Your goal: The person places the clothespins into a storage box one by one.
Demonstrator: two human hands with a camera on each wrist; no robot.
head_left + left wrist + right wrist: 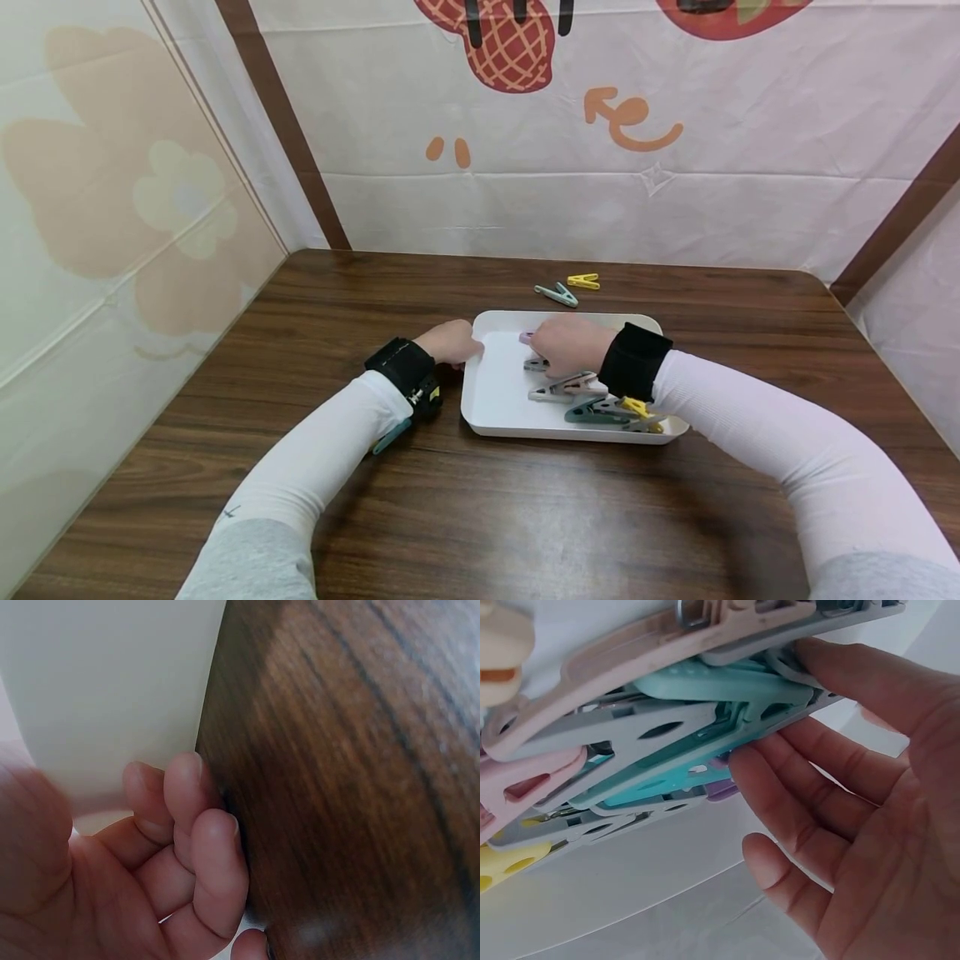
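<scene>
A white tray (495, 392) lies on the brown table with several plastic clothespins in it. My left hand (448, 342) grips its left rim; in the left wrist view the fingers (217, 862) curl in against the edge of the tray (112, 682). Over the middle of the tray, my right hand (572, 343) reaches down among the clothespins. From the right wrist, its thumb and bent fingers (761, 780) pinch around a teal clothespin (727, 686) in the bunch. A beige clothespin (645, 649), a pink one (536, 776) and a yellow one (514, 859) show close by.
Behind the tray lie a pale blue clothespin (557, 294) and a yellow clothespin (583, 282). A teal clothespin (392, 436) is partly hidden under the left forearm. A printed cloth wall (525, 208) rises along the table's back edge, another on the left.
</scene>
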